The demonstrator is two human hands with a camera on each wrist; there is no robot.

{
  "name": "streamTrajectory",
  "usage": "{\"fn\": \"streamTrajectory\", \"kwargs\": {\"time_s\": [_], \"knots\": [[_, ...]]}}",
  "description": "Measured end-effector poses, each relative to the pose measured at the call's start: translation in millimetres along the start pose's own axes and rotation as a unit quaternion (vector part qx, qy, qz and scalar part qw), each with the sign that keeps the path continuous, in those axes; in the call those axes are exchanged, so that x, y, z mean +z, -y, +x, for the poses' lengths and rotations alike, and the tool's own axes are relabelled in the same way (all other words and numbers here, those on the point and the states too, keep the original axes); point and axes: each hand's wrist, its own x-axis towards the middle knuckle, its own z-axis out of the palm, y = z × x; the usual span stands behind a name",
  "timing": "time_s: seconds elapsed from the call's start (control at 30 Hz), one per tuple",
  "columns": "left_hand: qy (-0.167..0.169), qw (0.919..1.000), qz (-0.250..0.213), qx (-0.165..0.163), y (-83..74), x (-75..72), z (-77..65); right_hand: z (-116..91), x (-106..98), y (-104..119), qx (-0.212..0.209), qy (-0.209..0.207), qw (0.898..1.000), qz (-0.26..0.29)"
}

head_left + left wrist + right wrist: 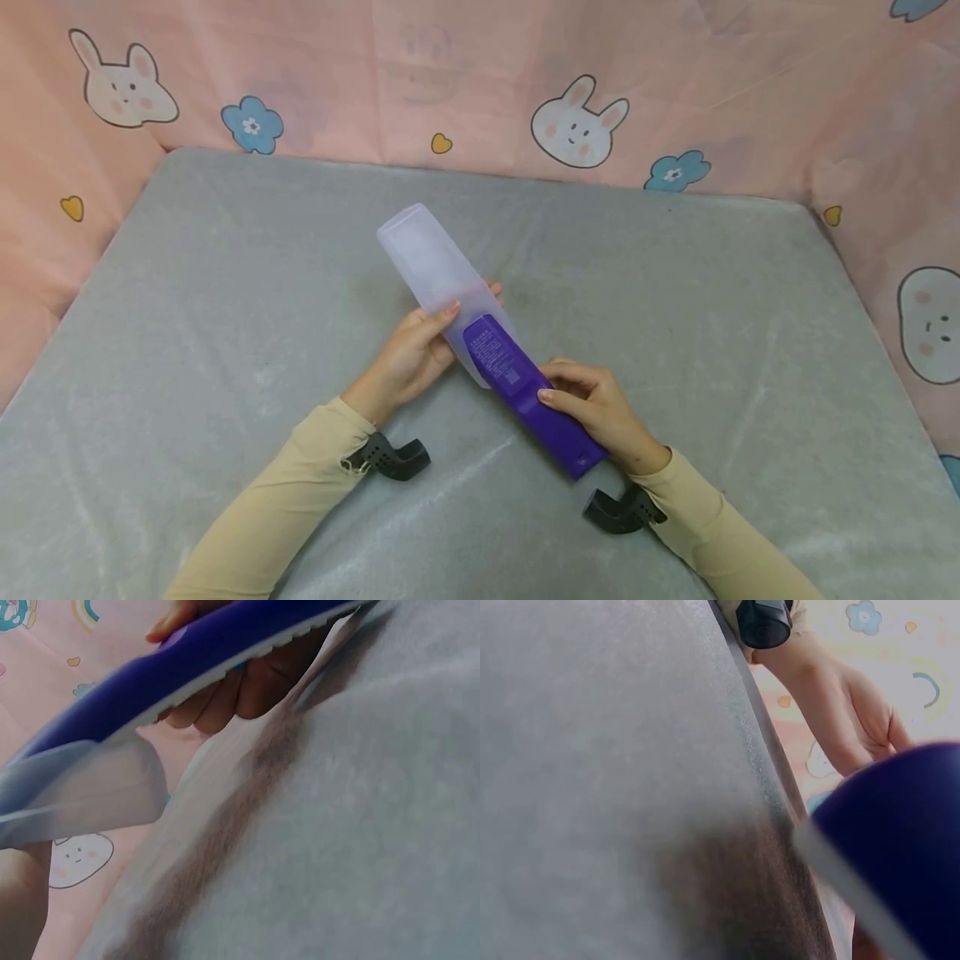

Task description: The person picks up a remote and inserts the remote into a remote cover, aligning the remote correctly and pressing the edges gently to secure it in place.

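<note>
A purple remote control [517, 392] with a white, bumpy underside lies slantwise in the air over the table. Its far end overlaps a translucent, pale silicone sleeve [427, 258]; in the left wrist view the sleeve's rounded end [112, 784] wraps along the remote's side. My left hand [416, 354] grips the sleeve at its middle, thumb on top and fingers underneath. Toward the near end, my right hand [600, 408] pinches the remote, thumb on its printed back. The right wrist view shows the remote's purple end [900, 840] up close.
Grey cloth covers the table [225, 333]. A pink curtain [480, 83] with rabbits and flowers surrounds its back and sides. Black camera mounts sit on the left wrist [393, 457] and right wrist [622, 511].
</note>
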Motion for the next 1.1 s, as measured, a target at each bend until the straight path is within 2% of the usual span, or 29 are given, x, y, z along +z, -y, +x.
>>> {"fn": "streamTrajectory", "kwargs": {"time_s": [0.37,0.67,0.8,1.1], "knots": [[0.019,0.9995,-0.02,0.018,3.5,7.5,0.2,0,0,-2,-0.033,-0.006,0.999,0.013],[0.015,0.9991,-0.038,0.012,4.8,12.8,-0.8,-1,2,-1,-0.015,-0.023,1.0,-0.001],[0.026,0.9987,-0.042,0.009,6.2,13.5,-1.7,-1,5,-1,0.001,-0.033,0.999,-0.001],[0.039,0.9989,-0.024,0.002,6.8,15.8,-2.7,-1,8,0,0.011,-0.042,0.999,0.005]]}}
